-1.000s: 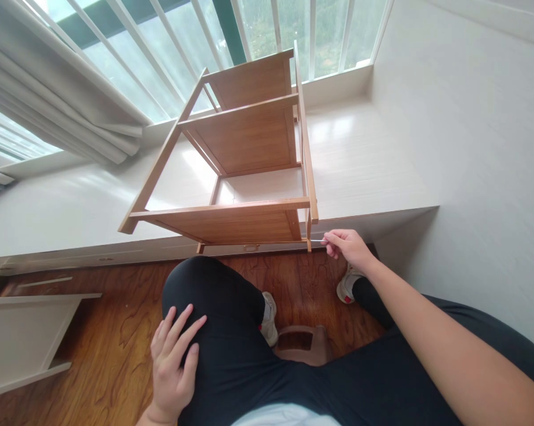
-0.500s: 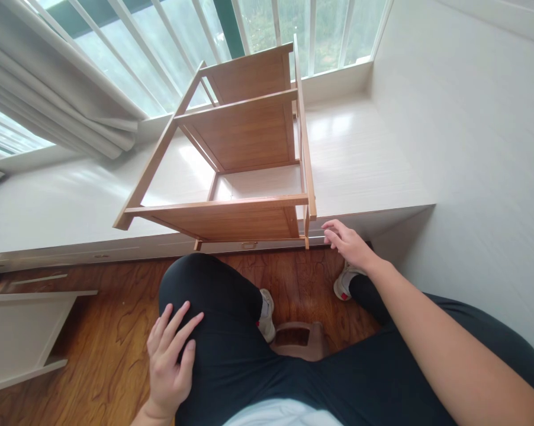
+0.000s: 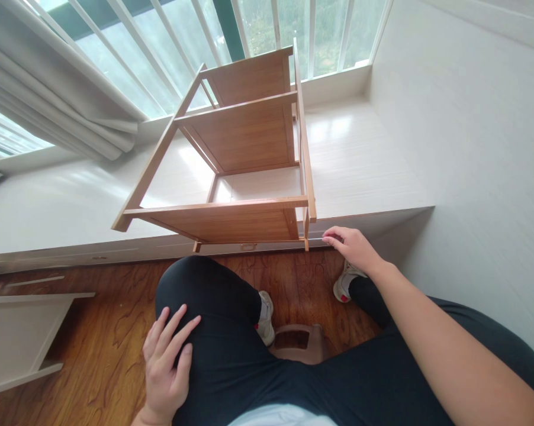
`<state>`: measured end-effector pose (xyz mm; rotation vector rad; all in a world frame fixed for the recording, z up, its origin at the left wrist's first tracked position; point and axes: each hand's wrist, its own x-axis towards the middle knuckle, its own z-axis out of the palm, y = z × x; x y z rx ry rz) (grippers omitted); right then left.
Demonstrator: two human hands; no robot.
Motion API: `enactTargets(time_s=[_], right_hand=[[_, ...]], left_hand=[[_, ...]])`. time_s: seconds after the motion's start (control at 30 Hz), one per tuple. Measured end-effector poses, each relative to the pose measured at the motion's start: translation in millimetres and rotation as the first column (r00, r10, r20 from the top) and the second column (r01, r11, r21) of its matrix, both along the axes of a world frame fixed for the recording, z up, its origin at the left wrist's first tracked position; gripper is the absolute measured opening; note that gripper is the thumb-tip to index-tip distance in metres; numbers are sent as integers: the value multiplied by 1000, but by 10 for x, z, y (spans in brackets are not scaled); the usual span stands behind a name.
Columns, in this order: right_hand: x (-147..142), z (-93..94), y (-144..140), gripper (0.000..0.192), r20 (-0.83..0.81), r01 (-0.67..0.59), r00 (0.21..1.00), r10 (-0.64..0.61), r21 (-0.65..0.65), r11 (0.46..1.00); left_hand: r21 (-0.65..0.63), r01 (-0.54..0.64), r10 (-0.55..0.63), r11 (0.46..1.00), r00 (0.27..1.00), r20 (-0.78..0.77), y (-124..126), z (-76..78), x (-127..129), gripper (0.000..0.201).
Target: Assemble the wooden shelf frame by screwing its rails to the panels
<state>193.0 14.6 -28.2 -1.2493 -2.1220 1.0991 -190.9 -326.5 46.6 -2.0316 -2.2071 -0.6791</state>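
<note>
Clearly the thing in hand is the bamboo shelf rack (image 3: 244, 160), a three-tier slatted-frame unit lying on its side on the white window-seat worktop (image 3: 364, 160), its near end overhanging the worktop's front edge at about 12 o'clock from the person's lap. The right hand (image 3: 353, 245) reaches in from 2 o'clock toward the rack's near right corner, where a thin leg (image 3: 306, 234) drops below the lowest shelf panel; its fingers are extended and loosely parted, closed on nothing — whether the tips touch the leg or the worktop edge just beside it cannot be told. The left hand (image 3: 164, 361) lies flat with fingers spread on the left thigh, holding nothing. Judging by the thin rails and panels, the rack is probably light for its bulk and stiff, yet awkward: long, open and prone to pivot or slide on the glossy worktop. Its slender legs and rail joints look like the weak points, so a pull on one leg could rack the frame. The sounder places to take hold would seem to be the long side rail (image 3: 306, 136) near a shelf joint, or the front edge of the near shelf panel (image 3: 231, 222) — ideally with both hands. A white board (image 3: 22, 337) lies on the wood floor (image 3: 107, 331) at 9 o'clock.
</note>
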Motion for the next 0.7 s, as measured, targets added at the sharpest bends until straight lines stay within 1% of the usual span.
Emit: enactTargets(time_s=[0.1,0.2,0.23,0.27,0.3,0.37,0.4,0.43,0.5,0.6,0.63,0.7], right_hand=[[-6,13,-3,29,-44,16,999,-18,-38,999],[-6,-24,6,31,-66,18,998,-23,-73,997],[-8,-49,12,34,-79,26,996,-35,-118,993],[-13,-78,20,38,-93,40,994,-59,-189,981],[-21,-107,29,43,-108,55,990,-88,-281,958],[-45,-153,43,52,-162,59,975,-154,-480,875],[-59,-163,45,55,-194,46,964,-182,-553,832],[-73,-163,45,57,-224,30,953,-203,-598,801],[-97,-137,32,57,-282,6,929,-240,-637,771],[-119,-59,0,55,-345,8,883,-317,-665,747],[-123,-30,-11,55,-364,11,867,-340,-668,744],[-123,21,-26,54,-392,18,847,-358,-653,757]], left_hand=[[-1,0,0,1000,1000,-6,-12,-12,-19,50],[1,1,-1,1000,1000,-5,-20,-13,-28,51],[-2,-1,1,1000,1000,-3,-22,-11,-28,51],[-3,-1,1,1000,1000,-1,-23,-9,-28,51],[-4,-2,2,1000,1000,1,-24,-7,-27,51],[-3,-2,2,1000,1000,4,-26,-6,-23,50],[0,-2,2,1000,1000,4,-25,-5,-20,50],[4,-2,2,1000,1000,4,-24,-5,-17,50],[7,0,0,1000,1000,4,-19,-5,-10,50],[4,0,0,1000,1000,11,-6,-3,-5,52],[7,6,-6,1000,1000,12,-2,-2,-6,52],[16,21,-21,1000,1000,10,3,-2,-12,54]])
